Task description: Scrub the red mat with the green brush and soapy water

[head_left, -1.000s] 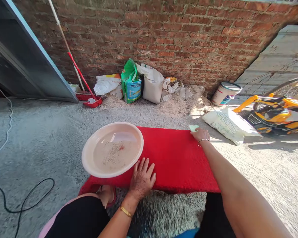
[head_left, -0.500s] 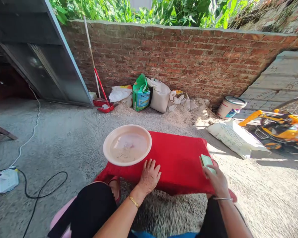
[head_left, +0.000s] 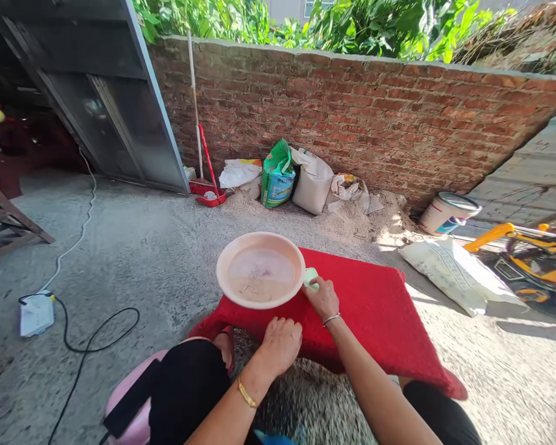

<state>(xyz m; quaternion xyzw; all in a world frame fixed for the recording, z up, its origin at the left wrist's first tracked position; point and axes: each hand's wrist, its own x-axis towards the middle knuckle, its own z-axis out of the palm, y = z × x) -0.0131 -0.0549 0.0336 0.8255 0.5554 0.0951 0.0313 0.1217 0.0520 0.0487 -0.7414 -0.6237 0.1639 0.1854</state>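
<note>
A red cloth point(head_left: 361, 290) lies spread over a low bench or table before me, hanging over its edges. On its left end stands a pale pink basin point(head_left: 222, 281) with cloudy water and dark specks in it. My right hand point(head_left: 323, 300) grips a pale green scrub brush point(head_left: 311, 278) right beside the basin's right rim; its underside is hidden. My left hand point(head_left: 282, 343) is at the cloth's front edge, below the basin, fingers curled over the red fabric with the fingertips hidden.
Along the brick wall point(head_left: 352, 111) stand a red dustpan point(head_left: 212, 198), a green bag point(head_left: 278, 179), a white sack point(head_left: 312, 182) and a bucket point(head_left: 447, 213). A flat sack point(head_left: 458, 272) and a yellow toy vehicle point(head_left: 542, 259) lie right. A power strip point(head_left: 37, 315) with cables is left.
My right hand has carried the scrub brush leftward from the cloth's right end to the basin. My left hand has drawn back toward me, its spread fingers now curled. The view has shifted slightly left.
</note>
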